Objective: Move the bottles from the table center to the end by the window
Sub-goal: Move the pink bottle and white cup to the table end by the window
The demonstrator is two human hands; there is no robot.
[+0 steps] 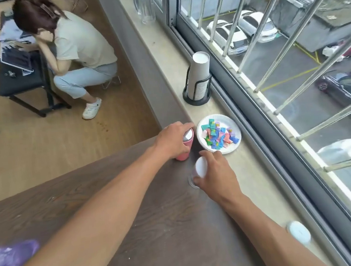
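Note:
A pink bottle (184, 151) with a silver cap stands upright at the far corner of the dark wooden table (134, 210), close to the windowsill. My left hand (174, 140) is wrapped around its upper part. Just to the right, a clear bottle with a white cap (200, 169) stands on the table edge by the sill, and my right hand (215, 178) grips it from the right side. Another bottle with a pale blue-white cap (299, 233) stands on the sill near my right forearm.
A white paper plate (236, 146) of wrapped sweets lies on the windowsill (163, 55) beside the pink bottle. Farther along stand a cup stack in a black holder (197, 80) and a clear pitcher (145, 4). A person (73, 46) crouches at a low table. A purple bag (9, 259) lies at the left.

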